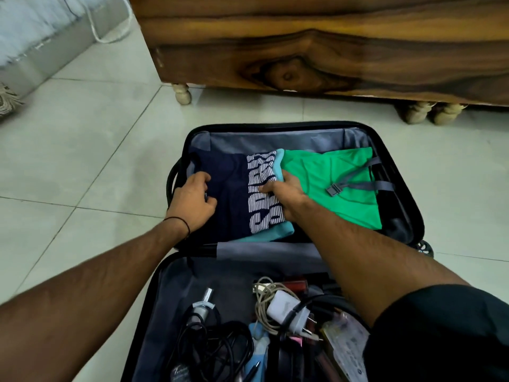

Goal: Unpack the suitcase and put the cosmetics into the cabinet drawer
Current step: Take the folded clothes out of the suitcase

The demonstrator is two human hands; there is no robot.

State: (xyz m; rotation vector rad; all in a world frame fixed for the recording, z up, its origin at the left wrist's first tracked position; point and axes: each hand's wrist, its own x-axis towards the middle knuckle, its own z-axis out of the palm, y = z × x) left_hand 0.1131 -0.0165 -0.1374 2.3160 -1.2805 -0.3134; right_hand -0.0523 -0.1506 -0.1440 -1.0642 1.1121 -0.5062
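Observation:
A black suitcase [396,150] lies open on the tiled floor. Its far half holds a folded navy shirt [234,194] with white striped lettering, a teal garment [278,231] under it and a green shirt [330,188]. My left hand [192,199] grips the navy shirt's left edge. My right hand [286,191] curls round its right edge, fingers tucked between navy and green. The near half holds small items: a silver-capped bottle [202,304], a dark bottle [179,372] and a reddish tube [296,285].
A wooden cabinet [330,51] on turned legs stands just beyond the suitcase. The near half also has a white charger [283,304] with a beige cable, black cords [214,346] and a clear pouch [347,343]. A grey bed edge [41,51] is at far left.

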